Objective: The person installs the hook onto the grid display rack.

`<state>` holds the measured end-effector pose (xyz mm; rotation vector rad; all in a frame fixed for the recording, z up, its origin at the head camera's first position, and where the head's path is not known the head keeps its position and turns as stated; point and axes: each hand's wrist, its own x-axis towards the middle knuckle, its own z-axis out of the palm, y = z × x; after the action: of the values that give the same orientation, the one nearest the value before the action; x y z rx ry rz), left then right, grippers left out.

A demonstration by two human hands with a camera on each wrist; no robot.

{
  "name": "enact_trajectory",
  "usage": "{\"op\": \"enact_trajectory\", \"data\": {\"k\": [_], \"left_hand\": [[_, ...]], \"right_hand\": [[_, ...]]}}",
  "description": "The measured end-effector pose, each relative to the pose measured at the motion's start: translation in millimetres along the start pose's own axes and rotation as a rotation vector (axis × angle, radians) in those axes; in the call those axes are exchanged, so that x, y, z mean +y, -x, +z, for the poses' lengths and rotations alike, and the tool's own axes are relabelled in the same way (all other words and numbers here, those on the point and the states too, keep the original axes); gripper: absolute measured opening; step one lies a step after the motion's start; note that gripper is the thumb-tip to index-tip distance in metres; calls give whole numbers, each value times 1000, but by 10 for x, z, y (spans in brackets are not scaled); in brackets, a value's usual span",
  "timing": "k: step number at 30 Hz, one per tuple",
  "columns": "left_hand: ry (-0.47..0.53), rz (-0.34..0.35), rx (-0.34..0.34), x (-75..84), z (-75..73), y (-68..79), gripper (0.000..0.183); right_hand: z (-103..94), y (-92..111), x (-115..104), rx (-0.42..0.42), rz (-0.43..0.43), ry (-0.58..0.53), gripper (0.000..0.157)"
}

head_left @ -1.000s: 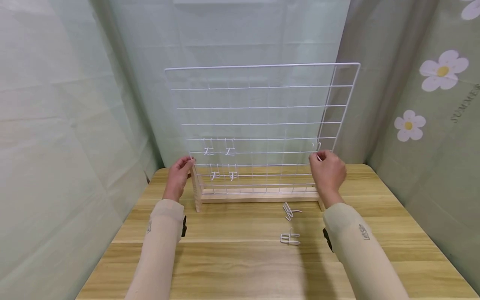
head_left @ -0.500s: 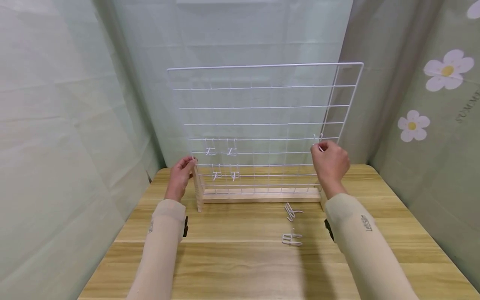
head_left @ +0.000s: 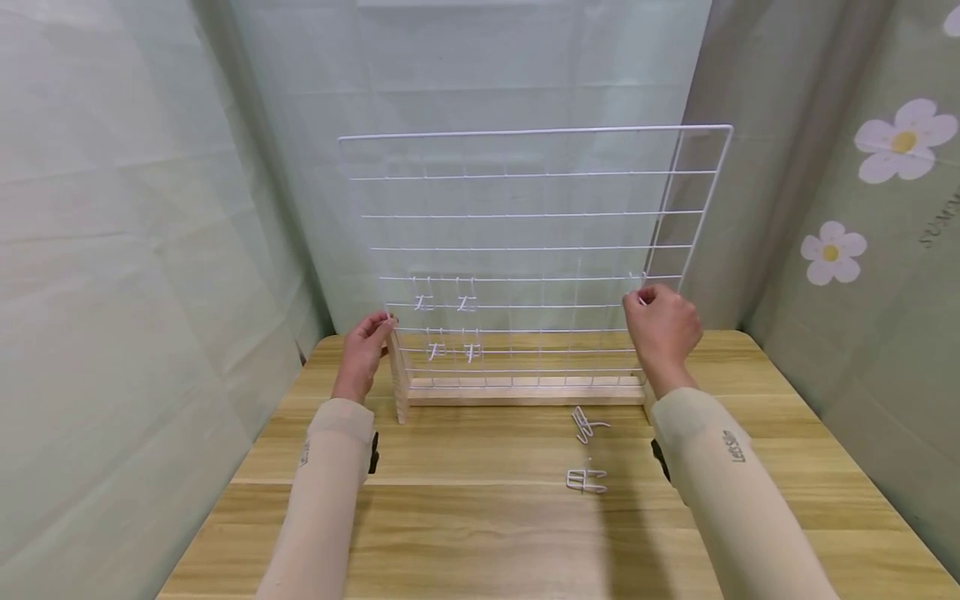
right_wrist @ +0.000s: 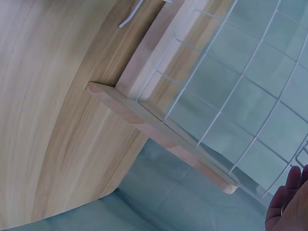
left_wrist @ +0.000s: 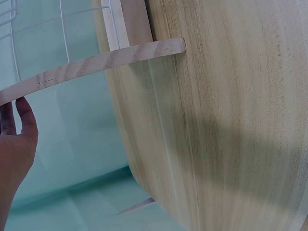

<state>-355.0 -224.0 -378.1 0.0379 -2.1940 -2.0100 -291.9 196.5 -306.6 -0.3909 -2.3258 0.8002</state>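
A white wire grid [head_left: 536,131] stands in a wooden base [head_left: 525,398] on the table. At its left side, my left hand [head_left: 362,354] grips the top of the wooden side post [left_wrist: 103,61] where the grid's edge meets it. My right hand [head_left: 663,332] pinches a white wire hook [right_wrist: 302,157] near the grid's right side. The prongs of that hook reach a horizontal wire; whether they sit over it is too small to tell. Several white hooks [head_left: 467,303] hang in two rows at the grid's lower left. Fingers hide most of the held hook.
Two loose white wire hooks lie on the wood-grain table [head_left: 480,533] before the base: one hook [head_left: 582,425] close to it, another hook [head_left: 585,480] nearer me. Pale green cloth [head_left: 150,250] hangs on the left, behind and on the right.
My right hand has risen with the hook, bringing its prongs up to a higher wire, then they dipped slightly. My left hand stays on the post. The view has shifted a little.
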Motion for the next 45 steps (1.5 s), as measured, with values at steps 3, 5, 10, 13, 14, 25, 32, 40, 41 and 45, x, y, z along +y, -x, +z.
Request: {"op": "enact_trajectory", "data": {"k": [3,5,10,13,14,25,32,40,41,45], "left_hand": [[5,1,-5,6,1,7,47],[8,2,-3,11,2,14,47],[17,3,1,10,6,7,44],[24,3,4,-4,5,-10,42],[23,3,5,-10,3,-14,43],[17,1,-6,-28,1,-18,46],[54,-30,-5,42,8,8,42],[43,-34,-1,56,7,0,45],[42,-28,0,16,1,-33,46],[36,-23,-3,10,-3,-32,46]], "right_hand": [[24,17,12,-12,0,2,31],[39,26,21,-17,1,3,31],[64,38,42,-28,5,4,31],[78,54,68,-43,-9,9,29],[84,67,82,-55,-13,10,29],[153,209,276,-135,-3,5,29],[196,245,350,-120,-26,2,27],[235,301,443,-138,-48,4,29],[237,312,454,-144,-45,6,29],[247,341,507,-170,-39,16,29]]}}
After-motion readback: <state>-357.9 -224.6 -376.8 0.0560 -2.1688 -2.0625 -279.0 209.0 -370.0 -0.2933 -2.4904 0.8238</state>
